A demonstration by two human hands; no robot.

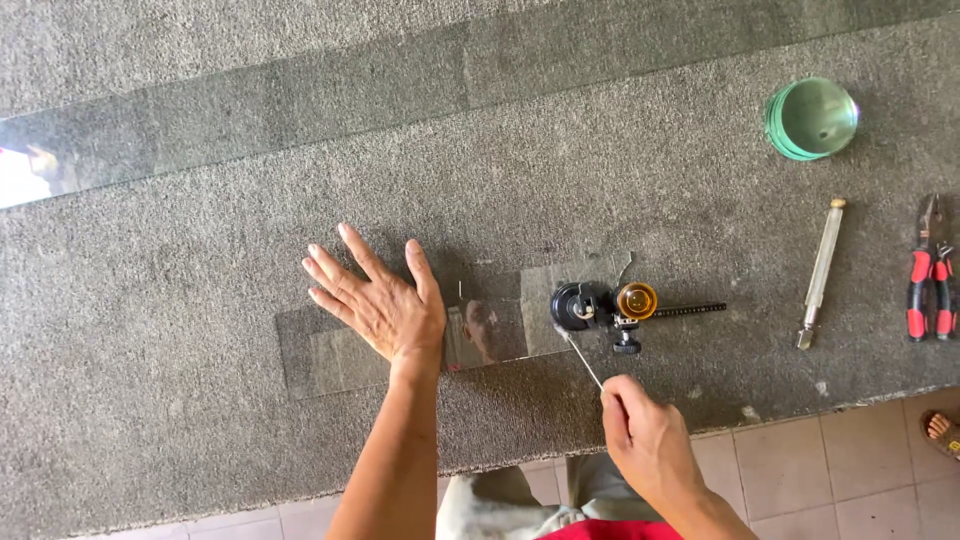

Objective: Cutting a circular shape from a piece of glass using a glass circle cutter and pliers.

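I start at the far left, where a long clear glass strip (pixel 250 125) lies across the grey carpeted worktable (pixel 150 430), well apart from the work. Nearer, a small rectangular glass pane (pixel 350 350) lies flat on the carpet. My left hand (pixel 375 300) rests on its left part, released, palm down, fingers spread and pointing to the far left, forearm running back toward me. In my judgement this flat pressure should stay even so the pane cannot slide.

On the right part of the pane stands a black circle cutter with an amber knob (pixel 610 305), its threaded bar reaching right past the pane's edge. My right hand (pixel 645 435) is clenched on the near end of a thin metal handle (pixel 582 360) that slants up to the cutter's black base. I judge a steady, light sweep best here.

Farther right lie a slim metal glass cutter (pixel 820 270) and red-handled pliers (pixel 930 270); beyond them, a stack of round green-edged glass discs (pixel 812 118).
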